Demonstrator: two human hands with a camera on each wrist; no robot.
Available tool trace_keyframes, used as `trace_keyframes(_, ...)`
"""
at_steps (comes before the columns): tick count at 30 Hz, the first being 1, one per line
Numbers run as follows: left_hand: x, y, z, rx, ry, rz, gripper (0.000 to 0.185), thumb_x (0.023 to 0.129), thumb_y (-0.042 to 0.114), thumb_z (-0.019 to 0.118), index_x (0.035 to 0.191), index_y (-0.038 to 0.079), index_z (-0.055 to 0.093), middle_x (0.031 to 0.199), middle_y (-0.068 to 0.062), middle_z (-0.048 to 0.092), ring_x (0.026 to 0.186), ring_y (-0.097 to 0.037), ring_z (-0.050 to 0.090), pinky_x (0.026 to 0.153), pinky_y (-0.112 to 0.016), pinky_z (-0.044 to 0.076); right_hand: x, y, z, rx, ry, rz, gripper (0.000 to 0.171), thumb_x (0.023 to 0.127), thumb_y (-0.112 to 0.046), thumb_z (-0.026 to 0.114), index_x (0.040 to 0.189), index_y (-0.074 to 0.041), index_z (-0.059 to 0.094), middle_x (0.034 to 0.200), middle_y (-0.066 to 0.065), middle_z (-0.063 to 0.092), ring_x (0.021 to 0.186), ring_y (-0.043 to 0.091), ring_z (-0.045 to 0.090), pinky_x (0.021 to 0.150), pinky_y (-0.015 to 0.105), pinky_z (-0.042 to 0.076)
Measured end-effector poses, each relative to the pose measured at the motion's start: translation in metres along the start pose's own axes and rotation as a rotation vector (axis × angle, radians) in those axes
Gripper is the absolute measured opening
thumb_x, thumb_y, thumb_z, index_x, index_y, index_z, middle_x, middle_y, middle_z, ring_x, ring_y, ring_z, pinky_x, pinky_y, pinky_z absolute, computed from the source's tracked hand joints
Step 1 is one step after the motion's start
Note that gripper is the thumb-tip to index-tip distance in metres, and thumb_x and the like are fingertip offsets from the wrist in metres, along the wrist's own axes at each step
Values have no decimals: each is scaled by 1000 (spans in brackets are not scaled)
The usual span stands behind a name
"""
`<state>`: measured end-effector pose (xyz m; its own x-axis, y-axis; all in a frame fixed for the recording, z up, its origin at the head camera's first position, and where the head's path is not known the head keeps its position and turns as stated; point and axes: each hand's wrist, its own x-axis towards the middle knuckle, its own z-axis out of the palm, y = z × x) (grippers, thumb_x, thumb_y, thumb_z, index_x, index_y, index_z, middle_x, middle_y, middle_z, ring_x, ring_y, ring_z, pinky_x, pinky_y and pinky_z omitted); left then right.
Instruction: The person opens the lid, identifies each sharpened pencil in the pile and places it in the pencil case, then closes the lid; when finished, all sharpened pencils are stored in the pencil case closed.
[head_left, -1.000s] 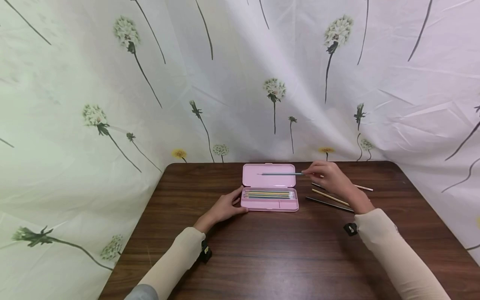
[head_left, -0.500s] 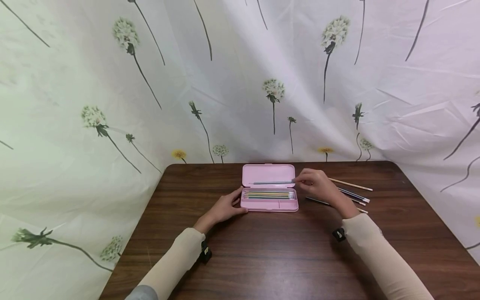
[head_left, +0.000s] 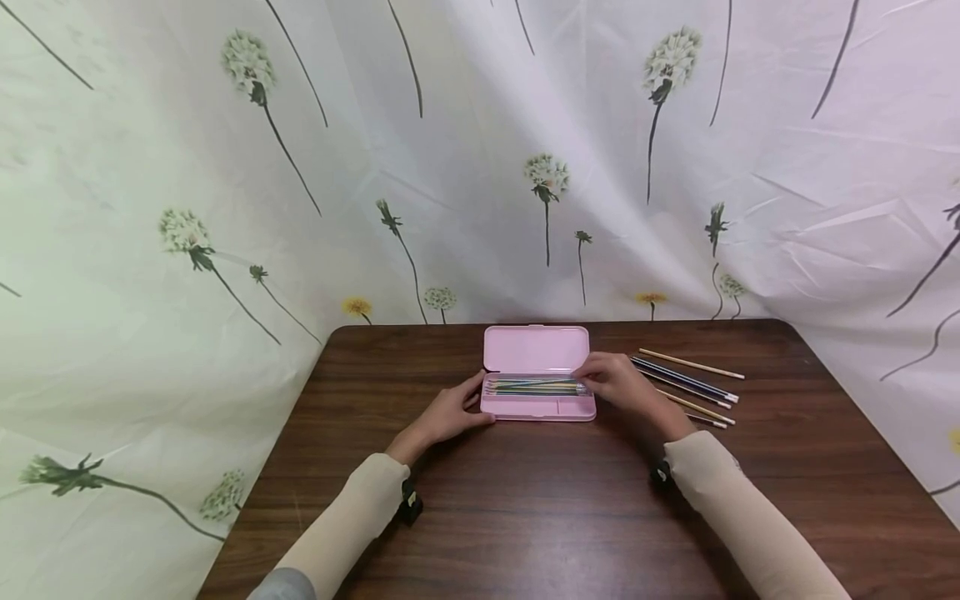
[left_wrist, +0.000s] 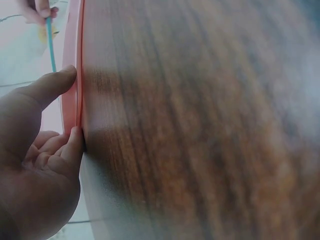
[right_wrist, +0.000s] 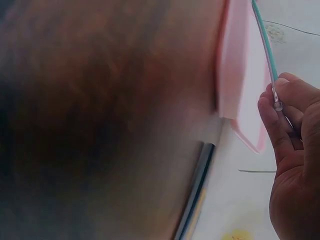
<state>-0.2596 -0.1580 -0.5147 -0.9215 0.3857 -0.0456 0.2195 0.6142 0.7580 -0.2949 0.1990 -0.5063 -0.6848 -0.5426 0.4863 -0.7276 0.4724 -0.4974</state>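
A pink pencil case [head_left: 520, 407] lies with its lid raised near the table's far edge. Its back compartment holds several pencils side by side; the front part is divided in two. My left hand [head_left: 447, 414] grips the case's left end, with thumb and fingertips against the wall, as the left wrist view [left_wrist: 42, 145] also shows. Over the back compartment, my right hand [head_left: 618, 385] pinches a teal pencil [right_wrist: 265, 42] by its ferrule end. The pencil's point is toward the left; whether it touches the pencils below I cannot tell.
To the right of the case several loose pencils [head_left: 692, 363] lie slanted on the brown wooden table [head_left: 517, 500], dark and natural-wood coloured. A white cloth with a dandelion print [head_left: 465, 167] hangs behind the table.
My right hand has carried the teal pencil left and toward me, from above the lid down to the back compartment. The left hand has stayed on the case's left end.
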Motion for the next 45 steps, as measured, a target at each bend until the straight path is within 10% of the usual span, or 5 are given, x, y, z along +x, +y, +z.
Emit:
trace_keyframes(16,0,-2,0,-16,-7,6,89,97,25,81,169,12,31,174,-12,32,148,-32,53,121,-46,48,14,-2,9,-226,-237,40,8,92,-1,80,94,-8,82,98,3,73,89,17,66,83,40,63)
trace_keyframes(45,2,-3,1,-2,-5,1,90,97,28,82,169,11,31,174,-12,33,149,-31,54,120,-45,48,55,0,-22,-194,-128,187,16,101,-5,70,113,-3,81,109,12,79,95,23,70,84,45,63)
